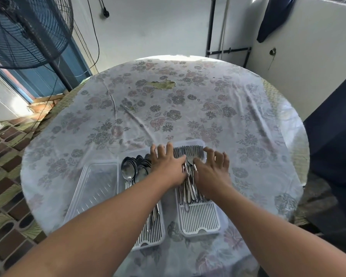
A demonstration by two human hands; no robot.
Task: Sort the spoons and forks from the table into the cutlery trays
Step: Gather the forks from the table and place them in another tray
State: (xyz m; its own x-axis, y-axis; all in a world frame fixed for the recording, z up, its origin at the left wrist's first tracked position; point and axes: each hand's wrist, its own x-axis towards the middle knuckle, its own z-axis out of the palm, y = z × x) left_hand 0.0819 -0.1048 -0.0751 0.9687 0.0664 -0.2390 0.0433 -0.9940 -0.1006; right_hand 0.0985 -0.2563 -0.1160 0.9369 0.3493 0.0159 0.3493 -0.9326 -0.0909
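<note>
While both hands are working over the right tray [200, 222], the forks [189, 154] inside it are lying as a dense, shiny steel pack, tines crowded at the far end and handles running back toward the person, so their long axis is going from near to far along the tray. The left hand [166, 164] is resting on the pack with its fingers spread wide and fairly straight, fingertips reaching the far left corner of the tray. The right hand [212, 172] is sitting beside it with fingers fanned and slightly bent over the forks; whether it is pinching any fork cannot be told. One fork is showing between the two hands, tines pointing away. The spoons [134, 168] are filling the middle tray [150, 234], bowls gleaming and overlapping at the far end, handles pointing back toward the person, partly hidden under the left forearm. A clear lid [92, 188] is lying just left of the middle tray. All of this is sitting near the front edge of the round counter [168, 108], which is wearing a pale floral cloth.
</note>
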